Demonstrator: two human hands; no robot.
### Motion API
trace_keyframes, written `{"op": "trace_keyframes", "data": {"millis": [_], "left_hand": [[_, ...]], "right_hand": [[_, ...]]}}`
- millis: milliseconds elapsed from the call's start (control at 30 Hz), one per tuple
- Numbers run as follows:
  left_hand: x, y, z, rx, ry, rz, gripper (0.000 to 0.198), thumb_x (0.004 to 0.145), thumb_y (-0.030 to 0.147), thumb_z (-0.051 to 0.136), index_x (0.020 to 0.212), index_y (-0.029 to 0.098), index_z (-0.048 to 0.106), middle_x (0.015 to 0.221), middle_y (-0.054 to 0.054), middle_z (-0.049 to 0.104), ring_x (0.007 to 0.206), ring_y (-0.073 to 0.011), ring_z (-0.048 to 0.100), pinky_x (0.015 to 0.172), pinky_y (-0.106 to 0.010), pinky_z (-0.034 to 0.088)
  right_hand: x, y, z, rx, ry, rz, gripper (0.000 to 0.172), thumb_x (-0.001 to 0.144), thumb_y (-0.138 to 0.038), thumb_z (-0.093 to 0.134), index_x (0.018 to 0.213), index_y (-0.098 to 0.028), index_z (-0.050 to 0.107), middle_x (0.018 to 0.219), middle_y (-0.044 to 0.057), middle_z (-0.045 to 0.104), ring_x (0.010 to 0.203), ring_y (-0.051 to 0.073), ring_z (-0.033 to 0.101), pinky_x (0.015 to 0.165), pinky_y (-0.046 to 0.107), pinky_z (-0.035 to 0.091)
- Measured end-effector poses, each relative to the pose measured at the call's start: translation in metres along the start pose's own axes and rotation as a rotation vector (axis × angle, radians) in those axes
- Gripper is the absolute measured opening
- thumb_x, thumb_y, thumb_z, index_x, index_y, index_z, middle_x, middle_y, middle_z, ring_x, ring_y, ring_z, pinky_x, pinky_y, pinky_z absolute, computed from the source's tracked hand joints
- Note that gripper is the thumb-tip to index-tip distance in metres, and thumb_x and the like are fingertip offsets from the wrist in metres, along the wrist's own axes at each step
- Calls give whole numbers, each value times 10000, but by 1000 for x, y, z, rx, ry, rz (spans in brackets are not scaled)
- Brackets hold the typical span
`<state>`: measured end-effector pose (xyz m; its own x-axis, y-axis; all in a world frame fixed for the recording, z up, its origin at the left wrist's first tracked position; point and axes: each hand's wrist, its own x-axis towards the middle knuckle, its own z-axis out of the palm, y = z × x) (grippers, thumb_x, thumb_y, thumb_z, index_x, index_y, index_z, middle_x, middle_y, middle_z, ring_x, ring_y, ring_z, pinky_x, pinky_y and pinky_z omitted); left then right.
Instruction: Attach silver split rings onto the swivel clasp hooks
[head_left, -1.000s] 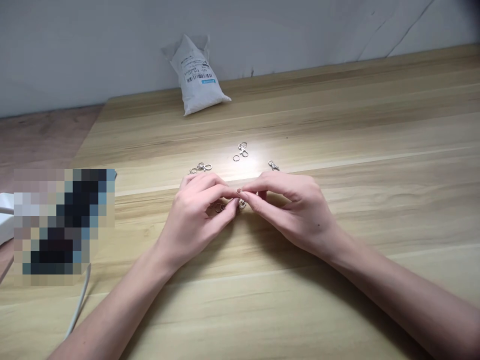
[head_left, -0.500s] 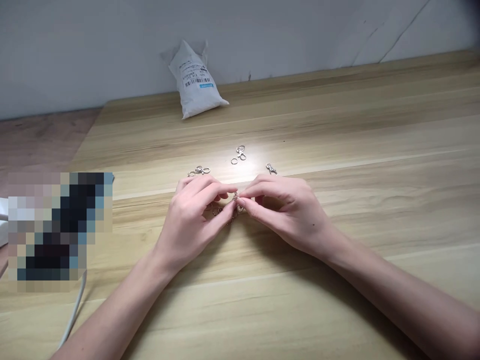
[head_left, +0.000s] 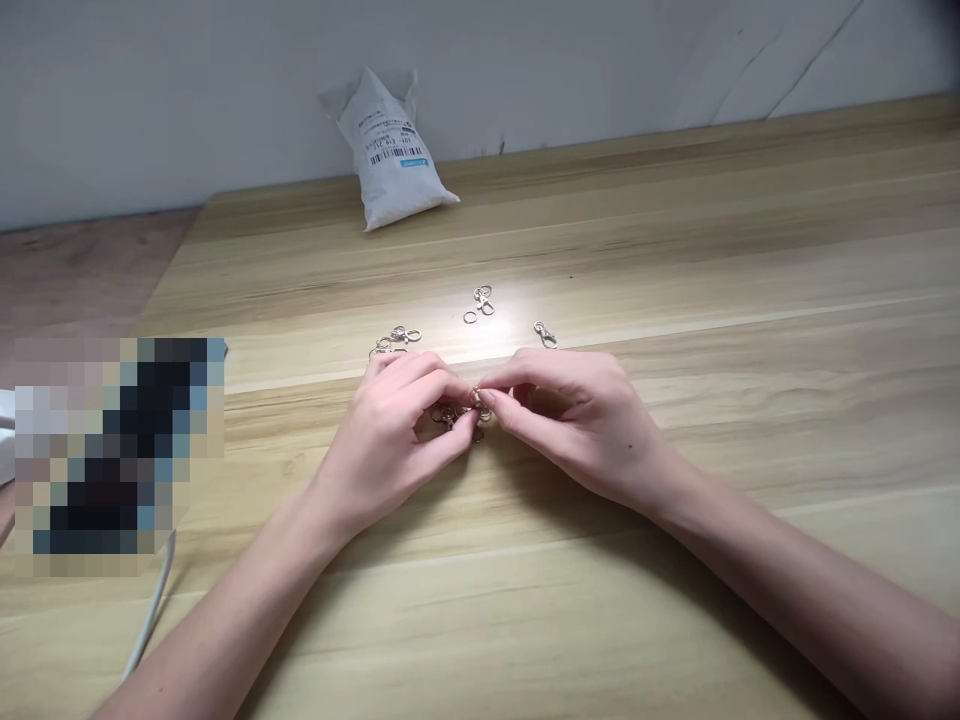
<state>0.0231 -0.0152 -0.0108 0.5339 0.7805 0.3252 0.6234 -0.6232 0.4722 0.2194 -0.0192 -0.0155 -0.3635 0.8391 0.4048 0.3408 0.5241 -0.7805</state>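
Both hands meet above the wooden table around a small silver key-ring clasp (head_left: 481,406), mostly covered by the fingertips. My left hand (head_left: 397,420) is closed, its thumb and index finger against the clasp's left side. From the other side, my right hand (head_left: 570,405) pinches it between thumb and index finger. Beneath the left palm lie several metal rings and clasps (head_left: 448,416), partly hidden. More clasps (head_left: 405,335) rest just beyond the left knuckles. Another clasp (head_left: 545,335) lies past the right hand.
Farther back on the table (head_left: 712,270) are a clasp (head_left: 485,303) and a loose ring (head_left: 469,318). A white labelled plastic bag (head_left: 401,170) stands near the wall. At left, a pixelated dark object (head_left: 131,450) lies by a white cable (head_left: 154,600).
My left thumb has moved slightly down and right, and more of the rings under the left palm show. Both hands stay at the clasp. The view has tilted slightly.
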Motion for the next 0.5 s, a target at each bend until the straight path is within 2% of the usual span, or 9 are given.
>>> {"op": "trace_keyframes", "data": {"millis": [133, 333, 500], "left_hand": [[0, 0, 1, -3, 3, 34, 66, 867, 158, 579, 818, 196, 599, 812, 1, 649, 788, -152, 594, 838, -345, 398], [1, -3, -2, 46, 77, 46, 48, 875, 186, 609, 832, 206, 608, 837, 4, 660, 793, -148, 603, 840, -345, 402], [1, 1, -3, 52, 106, 43, 70, 868, 195, 616, 801, 207, 597, 809, 10, 649, 778, -146, 599, 823, -343, 406]], "right_hand": [[0, -2, 0, 2, 1, -37, 116, 871, -115, 604, 862, -171, 705, 732, 1, 672, 592, 86, 547, 565, 217, 449], [1, -4, -2, 19, -13, -36, 115, 865, -92, 582, 857, -159, 676, 739, 5, 637, 600, 88, 538, 561, 220, 422], [2, -4, -3, 29, -39, 6, 131, 907, -196, 577, 836, -156, 680, 721, 3, 630, 577, 85, 512, 558, 223, 402]]}}
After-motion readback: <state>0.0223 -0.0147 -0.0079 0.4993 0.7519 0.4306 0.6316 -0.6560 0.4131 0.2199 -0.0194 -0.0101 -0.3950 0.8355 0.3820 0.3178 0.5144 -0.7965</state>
